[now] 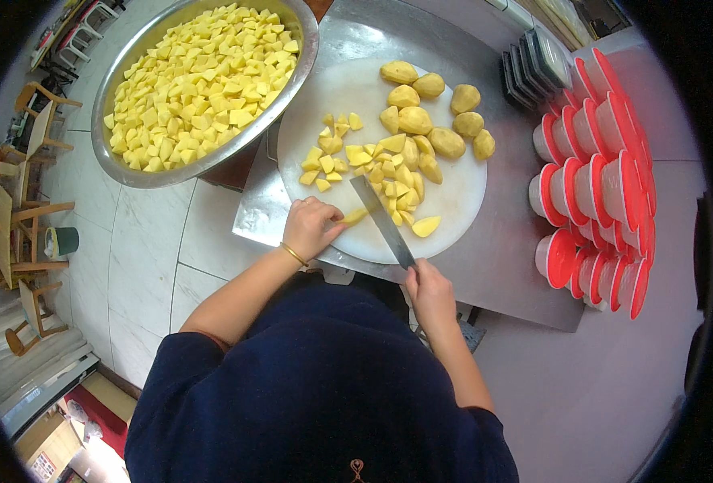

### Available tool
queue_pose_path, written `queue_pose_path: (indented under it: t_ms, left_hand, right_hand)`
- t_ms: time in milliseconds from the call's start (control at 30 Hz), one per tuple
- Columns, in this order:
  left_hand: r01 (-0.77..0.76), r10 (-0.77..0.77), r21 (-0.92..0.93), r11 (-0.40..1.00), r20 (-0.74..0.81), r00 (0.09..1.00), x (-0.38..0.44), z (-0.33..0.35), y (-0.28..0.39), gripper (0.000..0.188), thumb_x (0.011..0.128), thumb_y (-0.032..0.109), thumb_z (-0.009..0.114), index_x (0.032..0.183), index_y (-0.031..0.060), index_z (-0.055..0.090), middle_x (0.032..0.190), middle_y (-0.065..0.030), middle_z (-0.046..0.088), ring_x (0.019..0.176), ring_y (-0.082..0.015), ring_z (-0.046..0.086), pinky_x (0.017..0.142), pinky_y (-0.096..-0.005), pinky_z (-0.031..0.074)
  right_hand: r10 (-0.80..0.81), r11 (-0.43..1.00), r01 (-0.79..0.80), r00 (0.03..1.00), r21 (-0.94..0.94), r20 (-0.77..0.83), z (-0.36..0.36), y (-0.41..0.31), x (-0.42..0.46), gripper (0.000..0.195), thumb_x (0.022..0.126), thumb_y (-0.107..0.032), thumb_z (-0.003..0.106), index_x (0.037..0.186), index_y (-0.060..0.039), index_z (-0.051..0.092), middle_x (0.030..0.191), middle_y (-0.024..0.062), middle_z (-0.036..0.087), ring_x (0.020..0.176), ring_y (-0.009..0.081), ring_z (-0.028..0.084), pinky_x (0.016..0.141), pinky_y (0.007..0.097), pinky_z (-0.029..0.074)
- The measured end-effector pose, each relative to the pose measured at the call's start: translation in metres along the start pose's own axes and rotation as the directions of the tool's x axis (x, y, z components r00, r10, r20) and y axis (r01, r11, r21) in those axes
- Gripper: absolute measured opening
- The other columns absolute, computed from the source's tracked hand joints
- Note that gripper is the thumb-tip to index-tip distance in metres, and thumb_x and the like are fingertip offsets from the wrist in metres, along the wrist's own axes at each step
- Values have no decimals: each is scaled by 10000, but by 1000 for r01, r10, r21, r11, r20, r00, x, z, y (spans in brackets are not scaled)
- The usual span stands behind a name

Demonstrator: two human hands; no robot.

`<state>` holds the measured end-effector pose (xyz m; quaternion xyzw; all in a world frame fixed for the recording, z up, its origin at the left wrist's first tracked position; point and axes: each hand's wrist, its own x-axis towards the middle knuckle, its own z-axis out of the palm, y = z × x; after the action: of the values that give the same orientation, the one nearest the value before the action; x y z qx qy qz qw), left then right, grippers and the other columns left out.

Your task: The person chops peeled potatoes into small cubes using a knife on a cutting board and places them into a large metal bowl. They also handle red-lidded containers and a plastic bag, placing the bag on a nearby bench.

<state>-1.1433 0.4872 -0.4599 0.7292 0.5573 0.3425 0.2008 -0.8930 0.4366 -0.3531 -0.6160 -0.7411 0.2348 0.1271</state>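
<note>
My left hand [313, 224] pinches a slice of peeled potato [354, 217] at the near left of a round white cutting board [308, 102]. In my right hand [430, 292] is the handle of a cleaver [383, 221], its broad blade angled up and left across the board. The blade's far end lies just right of the held slice; whether they touch I cannot tell. Cut potato chunks [402, 175] are heaped beyond the blade, with a smaller group of chunks [326, 163] to the left. Several whole peeled potatoes [415, 120] sit at the back right of the board.
A large metal basin [309, 60] full of diced potato [205, 84] stands at the left. Stacked plastic tubs with red lids [598, 187] and black-based containers [537, 66] line the right side of the steel table [501, 253]. Wooden chairs [36, 211] stand farther left.
</note>
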Motion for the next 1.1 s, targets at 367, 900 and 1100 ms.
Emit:
queue_pose_path:
  t_ms: [367,900,1100]
  left_hand:
    - [-50,51,-22,998,34,998,4,-6,2,140,725,194,783,780,104,692,707,-24,641,733,-207,594,694,-344,430]
    - [-612,160,483,626,689,707,214,52,57,245,840,146,609,1070,182,683,1084,-27,663,1086,-208,582,868,-345,459]
    - [-675,168,434,597,755,634,234,66,41,330,779,291,701,1101,255,637,1014,6,655,1086,-212,577,891,-386,425]
  right_hand:
    - [63,998,-62,996,-23,55,20,8,-3,122,872,-140,602,865,-43,528,789,204,615,715,412,610,627,495,486]
    - [-236,968,247,952,-32,195,1,19,-7,93,823,-141,610,789,-78,551,703,125,610,630,337,625,552,436,507]
    - [-180,982,187,973,-35,142,3,20,2,103,841,-142,604,786,-71,553,702,136,612,621,351,627,553,454,515]
